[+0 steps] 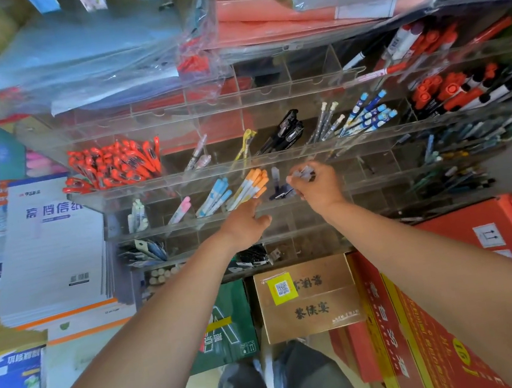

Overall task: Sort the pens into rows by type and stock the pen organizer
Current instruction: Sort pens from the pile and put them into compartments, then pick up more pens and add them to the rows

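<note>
A clear acrylic pen organizer [199, 172] with stepped rows of compartments fills the middle of the view. My right hand [320, 185] pinches a few clear-barrelled pens [302, 174] over a middle-row compartment holding dark pens [280, 193]. My left hand [247, 224] hovers with relaxed fingers just below the orange-capped pens [255, 184], holding nothing. Blue-capped pens [215, 194] and a pink-capped pen [181, 207] stand to the left. Red pens [114, 165] crowd the upper-left compartment. Black pens [285, 131] and blue-white pens [368, 114] sit in the row above.
Stacked writing pads [50, 250] lie left of the organizer. Plastic-wrapped folders [106, 54] and red sheets [273, 15] pile on top behind it. Red cartons [480, 229], a brown box [307, 297] and a green box [230, 327] stand below, close to my legs.
</note>
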A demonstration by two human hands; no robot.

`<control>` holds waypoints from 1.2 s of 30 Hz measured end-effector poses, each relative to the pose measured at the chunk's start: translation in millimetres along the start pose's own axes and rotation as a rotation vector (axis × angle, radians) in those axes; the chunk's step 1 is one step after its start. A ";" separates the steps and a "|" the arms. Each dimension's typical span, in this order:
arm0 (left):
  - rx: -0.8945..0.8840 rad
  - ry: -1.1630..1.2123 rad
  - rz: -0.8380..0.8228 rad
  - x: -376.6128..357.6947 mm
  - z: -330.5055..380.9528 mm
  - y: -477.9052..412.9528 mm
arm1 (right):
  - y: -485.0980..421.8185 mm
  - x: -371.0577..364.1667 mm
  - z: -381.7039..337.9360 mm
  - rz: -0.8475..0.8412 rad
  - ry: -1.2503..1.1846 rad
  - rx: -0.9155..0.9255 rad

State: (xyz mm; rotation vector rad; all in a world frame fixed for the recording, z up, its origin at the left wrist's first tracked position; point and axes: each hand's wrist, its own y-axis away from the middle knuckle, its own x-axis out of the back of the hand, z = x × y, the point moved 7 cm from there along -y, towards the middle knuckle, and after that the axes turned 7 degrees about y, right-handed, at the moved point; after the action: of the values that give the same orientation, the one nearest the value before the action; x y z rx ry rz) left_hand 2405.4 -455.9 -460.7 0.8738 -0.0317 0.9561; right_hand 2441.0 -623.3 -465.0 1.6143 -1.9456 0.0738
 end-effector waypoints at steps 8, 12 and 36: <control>0.017 -0.051 0.017 -2.7 -6.4 -7.6 | -3.6 4.0 -3.8 -0.020 0.093 0.033; 0.004 -0.044 0.031 -2.4 -5.9 -7.3 | 1.9 11.0 -5.8 0.024 0.175 0.106; 0.107 0.023 0.560 155.5 -298.8 279.5 | 267.1 -341.0 -114.3 -0.734 0.612 0.422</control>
State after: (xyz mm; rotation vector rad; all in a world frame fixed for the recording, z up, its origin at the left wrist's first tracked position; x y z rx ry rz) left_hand 2196.0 -73.3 -422.6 0.9733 -0.2157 1.5006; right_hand 2271.2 -209.2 -446.9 2.1557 -0.8454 0.6289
